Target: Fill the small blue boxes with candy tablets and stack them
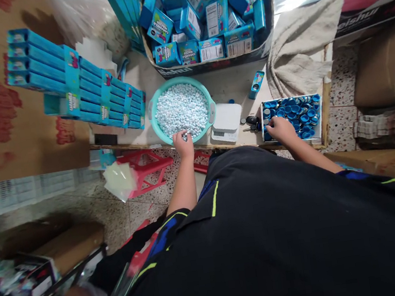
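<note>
A turquoise basin full of small pale candies stands at the table's front edge. My left hand is at its near rim, fingers curled closed around something small and greyish that I cannot make out. To the right, a white shallow box holds many round blue caps, some showing silver sides. My right hand reaches over the left part of this box with its fingers bent together; what they grip is hidden. Between the hands lies a white digital scale.
A large carton heaped with blue candy boxes stands behind the basin. Stacked blue display boxes rise at left. One small blue box, keys and a grey cloth lie on the table. A red stool is below.
</note>
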Motion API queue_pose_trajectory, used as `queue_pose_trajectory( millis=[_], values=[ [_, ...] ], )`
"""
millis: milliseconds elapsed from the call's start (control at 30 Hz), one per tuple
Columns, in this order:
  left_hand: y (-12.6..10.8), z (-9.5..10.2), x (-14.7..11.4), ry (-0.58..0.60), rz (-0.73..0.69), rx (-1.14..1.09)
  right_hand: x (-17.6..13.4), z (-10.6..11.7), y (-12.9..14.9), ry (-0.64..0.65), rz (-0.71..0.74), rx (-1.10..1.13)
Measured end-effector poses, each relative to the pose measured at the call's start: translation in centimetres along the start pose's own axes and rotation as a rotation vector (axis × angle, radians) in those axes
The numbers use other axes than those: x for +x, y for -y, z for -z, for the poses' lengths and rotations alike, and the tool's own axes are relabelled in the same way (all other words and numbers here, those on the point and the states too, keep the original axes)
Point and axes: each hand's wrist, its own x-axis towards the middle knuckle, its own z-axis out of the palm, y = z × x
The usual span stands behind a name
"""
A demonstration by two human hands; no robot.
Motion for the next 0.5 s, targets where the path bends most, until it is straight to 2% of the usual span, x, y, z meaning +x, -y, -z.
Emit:
queue_pose_trajectory(
  millis=[200, 367, 500],
  values=[
    [0.1, 0.0, -0.1, -0.011, -0.006, -0.019, -0.4, 0.5, 0.5, -0.057, 0.021, -0.017],
    [0.2, -0.2, -0.1, -0.022, -0.002, -0.031, 0.7, 1.4, 1.9, -0.199, 0.156, 0.046],
    [0.2, -0.3, -0.2, -0.035, -0.001, -0.038, 2.1, 2.3, 3.2, -0.214, 0.211, 0.042]
  ],
)
